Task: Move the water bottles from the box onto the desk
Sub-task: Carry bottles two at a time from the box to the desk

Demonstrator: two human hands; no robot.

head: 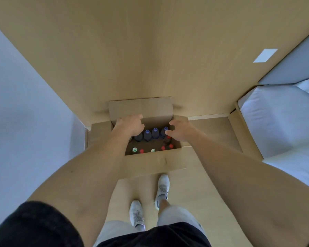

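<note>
Bottles stand upright in the open cardboard box (146,164) on the floor, and no desk is in view, so as far as this shows the moving has barely begun or is at its picking stage. Going from the left: the left hand (130,126) reaches down over the far left corner of the box, its fingers curled around the top of a dark bottle (138,136) there, though whether they truly clamp it or only close toward it I cannot tell for certain. Next to the right stand the blue-capped bottles (155,133) in the far row. Along the near wall sit the green-capped bottle (134,150), white-capped bottle (153,150) and red-capped bottles (141,151). At the right, the right hand (179,133) hovers over the far right corner, fingers spread apart and bent, holding nothing. By my judgement, nearly the whole load is left to lift out.
</note>
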